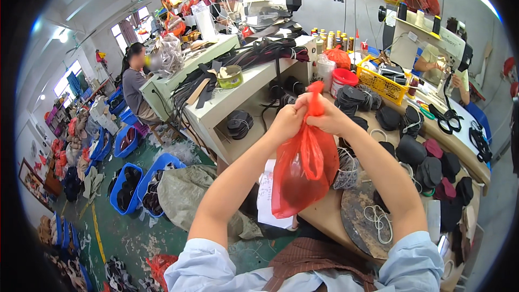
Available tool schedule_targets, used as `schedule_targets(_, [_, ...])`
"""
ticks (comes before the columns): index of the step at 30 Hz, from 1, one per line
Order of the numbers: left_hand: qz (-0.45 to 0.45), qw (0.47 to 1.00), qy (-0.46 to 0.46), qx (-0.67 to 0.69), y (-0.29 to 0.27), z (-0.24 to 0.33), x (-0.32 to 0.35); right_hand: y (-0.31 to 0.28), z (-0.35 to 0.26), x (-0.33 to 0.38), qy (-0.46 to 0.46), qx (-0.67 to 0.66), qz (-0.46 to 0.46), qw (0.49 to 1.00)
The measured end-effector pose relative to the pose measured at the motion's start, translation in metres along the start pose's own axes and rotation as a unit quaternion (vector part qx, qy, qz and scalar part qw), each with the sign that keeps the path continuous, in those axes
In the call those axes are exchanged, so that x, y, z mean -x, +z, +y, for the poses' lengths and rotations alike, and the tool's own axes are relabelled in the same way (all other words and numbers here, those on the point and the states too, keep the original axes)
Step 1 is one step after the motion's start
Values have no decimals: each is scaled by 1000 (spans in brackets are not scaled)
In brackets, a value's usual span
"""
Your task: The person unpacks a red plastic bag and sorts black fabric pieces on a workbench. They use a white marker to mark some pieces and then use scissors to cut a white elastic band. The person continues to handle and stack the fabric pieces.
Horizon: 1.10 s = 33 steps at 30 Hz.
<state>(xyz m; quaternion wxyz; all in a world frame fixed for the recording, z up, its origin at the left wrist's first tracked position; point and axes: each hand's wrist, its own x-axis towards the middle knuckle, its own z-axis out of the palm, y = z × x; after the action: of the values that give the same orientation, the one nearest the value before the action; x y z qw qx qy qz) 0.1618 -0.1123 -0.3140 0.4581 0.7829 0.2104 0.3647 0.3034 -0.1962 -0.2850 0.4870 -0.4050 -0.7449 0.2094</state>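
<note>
A red plastic bag (303,176) hangs in front of me, bulging with something dark whose kind I cannot make out. My left hand (289,120) grips the gathered neck from the left. From the right, my right hand (331,118) is closed on the same neck, and a twisted end of plastic sticks up between the two hands. One loop of the bag dangles below my fingers. Behind the bag lies a white sheet of paper (267,197) with writing, partly covered. To the right of the bag sits a tied grey bundle (346,168) on the workbench.
A round worn board (359,219) with loose white cord lies on the bench near my right arm. Stacks of dark cut pieces (411,150) spread farther right. A yellow basket (378,84) stands beyond. Blue tubs (127,188) are on the floor at left; two other people sit at work.
</note>
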Motion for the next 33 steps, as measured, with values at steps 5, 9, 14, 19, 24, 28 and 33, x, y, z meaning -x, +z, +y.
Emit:
schedule_targets(5, [23, 918, 217, -332, -13, 27, 6, -25, -22, 39, 218, -189, -53, 956])
schedule_targets(9, [11, 787, 380, -486, -31, 7, 20, -24, -16, 89, 148, 233, -39, 960])
schedule_targets(14, [-13, 953, 155, -261, -24, -39, 58, -16, -10, 110, 303, 8, 36, 952])
schedule_targets(19, [-105, 955, 145, -237, -4, -21, 101, 3, -54, 96, 189, -213, 80, 955])
schedule_targets(24, [38, 987, 49, -152, -97, 70, 160, -8, -97, 137, 251, -144, 88, 953])
schedule_targets(28, [26, 962, -248, -115, -219, 96, 203, -42, -111, 194, 327, -125, 70, 934])
schedule_targets(33, [66, 831, -336, -438, -369, 36, 212, -52, -111, 243, 402, -63, 119, 906])
